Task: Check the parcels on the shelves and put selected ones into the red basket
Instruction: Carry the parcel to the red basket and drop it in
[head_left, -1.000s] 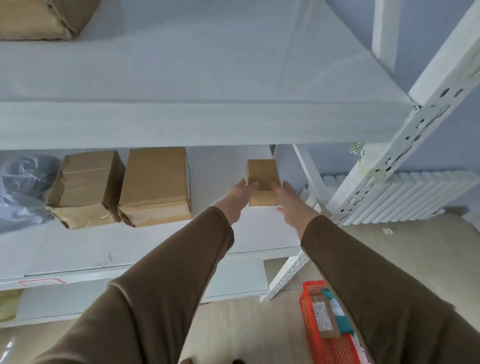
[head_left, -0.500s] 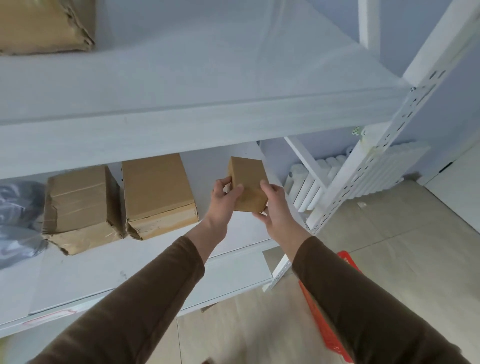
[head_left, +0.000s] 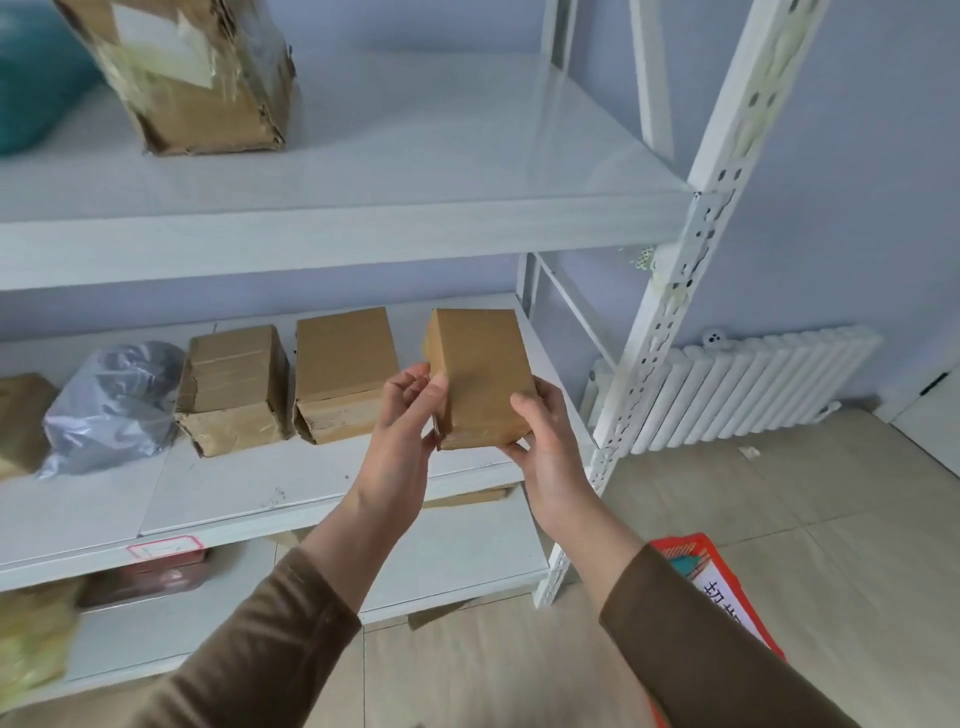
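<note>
So this is the checking step; both hands have a small brown parcel (head_left: 480, 376) up in the air in front of the middle shelf (head_left: 332, 483), clear of the board and tipped a bit toward the camera; the left hand (head_left: 402, 434) pinches its left edge with thumb and fingers curled round the corner, and the right hand (head_left: 545, 447) cups the lower right corner, thumb on the front face; so both are clamped on the same box, not apart or idle.

The visible faces look plain, I can't see any label from here, so my guess is the next move is a turn of the box to read another side; if it's one of the picks, it has to swing down and right to the red basket (head_left: 722, 582), which sits on the floor by the shelf's right post, only partly in view under the right sleeve; a low reach, easy enough with a box this small.

The other 2 brown boxes (head_left: 291, 384) and the grey plastic bag (head_left: 111, 408) sit untouched on the same shelf.

Compared with 0.5 s ago: the parcel has come nearer and a little higher, the grip has shifted lower on the box, and the head has tilted up, so the torn box (head_left: 197, 78) on the upper shelf shows more.
</note>
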